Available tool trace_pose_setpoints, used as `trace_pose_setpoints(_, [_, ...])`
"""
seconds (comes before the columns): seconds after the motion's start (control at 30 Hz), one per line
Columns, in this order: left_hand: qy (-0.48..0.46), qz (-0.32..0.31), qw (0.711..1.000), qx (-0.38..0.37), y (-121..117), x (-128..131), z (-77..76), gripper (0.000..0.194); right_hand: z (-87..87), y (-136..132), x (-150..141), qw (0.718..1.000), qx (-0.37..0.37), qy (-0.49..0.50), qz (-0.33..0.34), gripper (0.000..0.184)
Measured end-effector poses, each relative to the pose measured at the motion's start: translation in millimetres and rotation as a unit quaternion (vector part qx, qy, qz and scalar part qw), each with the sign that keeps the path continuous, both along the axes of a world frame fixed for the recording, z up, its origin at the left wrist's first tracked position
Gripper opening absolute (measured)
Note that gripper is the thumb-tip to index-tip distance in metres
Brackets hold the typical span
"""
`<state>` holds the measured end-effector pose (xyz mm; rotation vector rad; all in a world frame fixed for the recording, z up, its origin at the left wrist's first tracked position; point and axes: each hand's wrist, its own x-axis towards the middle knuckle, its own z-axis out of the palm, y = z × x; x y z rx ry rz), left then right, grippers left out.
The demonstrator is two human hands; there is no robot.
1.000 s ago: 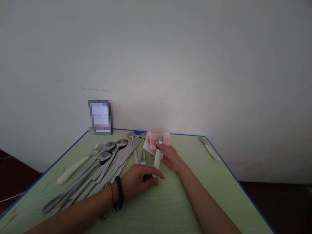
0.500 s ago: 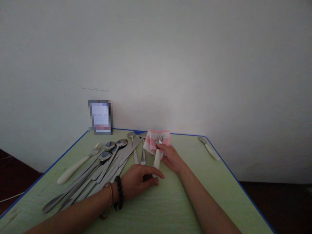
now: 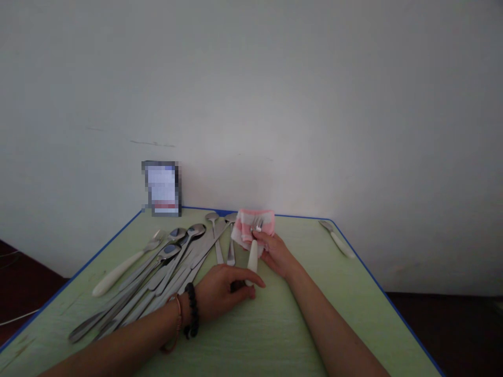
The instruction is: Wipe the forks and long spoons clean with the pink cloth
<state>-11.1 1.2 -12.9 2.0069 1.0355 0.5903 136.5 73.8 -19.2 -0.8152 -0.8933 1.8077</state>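
Note:
A fork (image 3: 253, 255) with a white handle lies between my hands, its tines pointing away from me. My left hand (image 3: 226, 290), with a dark beaded bracelet at the wrist, pinches the lower end of the handle. From the right, my right hand (image 3: 280, 255) grips a folded pink-and-white cloth (image 3: 242, 226) behind the fork's head, thumb over the neck. Its other fingers are mostly hidden under the cloth. To the left of my hands lies a heap of metal cutlery, with spoons (image 3: 195, 230) and knives (image 3: 210, 242).
Another white-handled fork (image 3: 118, 272) lies left of the heap. At the right edge rests a white-handled piece of cutlery (image 3: 341, 244), its head too small to make out. A blurred upright screen (image 3: 162, 186) stands at the back left of the green table (image 3: 283, 335), against the wall.
Hardly anything differs. Both hands stay in place on the fork and cloth, and the cutlery lies as before.

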Motion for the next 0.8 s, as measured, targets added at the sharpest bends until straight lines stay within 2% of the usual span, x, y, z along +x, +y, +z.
trace_pose_setpoints(0.3, [0.014,0.002,1.0,0.003,0.0,-0.3,-0.3,0.024,-1.8,1.7,-0.6,1.0,0.004,-0.003,0.0,0.024])
trace_pose_setpoints(0.6, [0.013,0.003,1.0,0.01,-0.4,0.0,-0.4,0.023,1.1,0.4,-0.6,1.0,-0.012,-0.003,-0.013,0.011])
trace_pose_setpoints(0.8, [0.012,0.002,1.0,0.008,-0.5,0.0,1.4,0.023,-0.8,1.7,0.1,1.0,-0.012,0.006,-0.008,0.014])
